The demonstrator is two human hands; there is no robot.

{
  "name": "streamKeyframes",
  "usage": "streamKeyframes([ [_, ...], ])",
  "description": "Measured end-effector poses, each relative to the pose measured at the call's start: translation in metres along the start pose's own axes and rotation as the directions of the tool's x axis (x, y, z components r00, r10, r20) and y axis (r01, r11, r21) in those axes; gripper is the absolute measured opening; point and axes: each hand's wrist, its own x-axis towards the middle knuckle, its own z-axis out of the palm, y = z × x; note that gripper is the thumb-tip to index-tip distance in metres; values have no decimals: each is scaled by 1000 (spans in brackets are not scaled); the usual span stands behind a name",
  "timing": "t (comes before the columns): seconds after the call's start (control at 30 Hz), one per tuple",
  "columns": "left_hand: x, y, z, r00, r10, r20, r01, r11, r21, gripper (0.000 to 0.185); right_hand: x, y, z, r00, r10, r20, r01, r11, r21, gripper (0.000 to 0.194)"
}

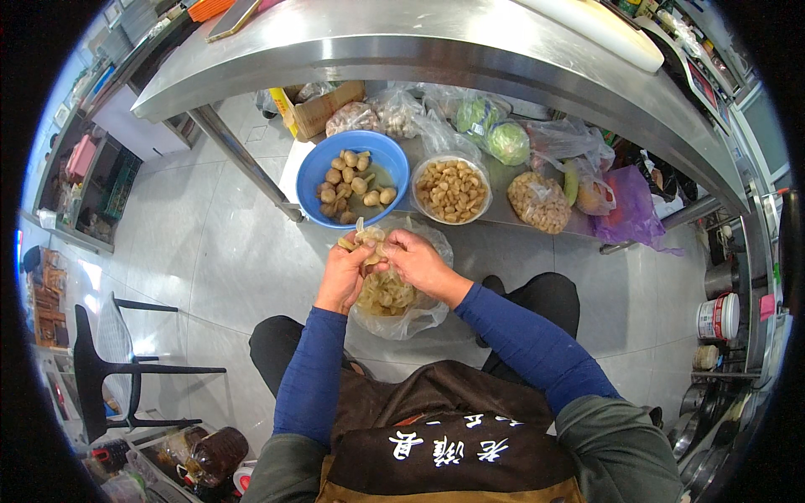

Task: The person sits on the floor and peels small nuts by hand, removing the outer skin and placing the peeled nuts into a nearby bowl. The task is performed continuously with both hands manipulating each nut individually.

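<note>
My left hand and my right hand meet over a clear plastic bag, both with their fingers on a pale garlic bulb with loosened skin. Garlic peelings lie in the bag below. A blue plastic basin in front of my hands holds several whole garlic bulbs and some water. To its right, a round white bowl is full of peeled garlic cloves.
A steel worktable spans the space above the low shelf. Right of the bowl are a bag of pale cloves, wrapped green cabbages and a purple bag. A cardboard box stands behind the basin; a chair is at left.
</note>
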Motion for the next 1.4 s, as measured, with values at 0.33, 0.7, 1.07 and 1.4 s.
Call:
streamKeyframes([
  [0.33, -3, 12, -1, 982, -166, 89, 176, 978, -116, 30, -3, -4, -2, 908, -419, -1, 374, 813, -445, 18],
  [0.7, 1, -8, 4, 996, -85, -31, 79, 985, -152, 36, -15, -14, 23, 919, -371, -136, 296, 874, -386, 17],
  [1.07, 3, -8, 10, 993, -110, -52, 94, 964, -248, 21, 11, 2, 0, 996, 8, -90, -2, 998, 70, 20],
  [1.4, -1, -9, -3, 997, -79, 13, 80, 985, -150, 20, 5, 4, 11, 913, -389, -123, 326, 877, -353, 23],
])
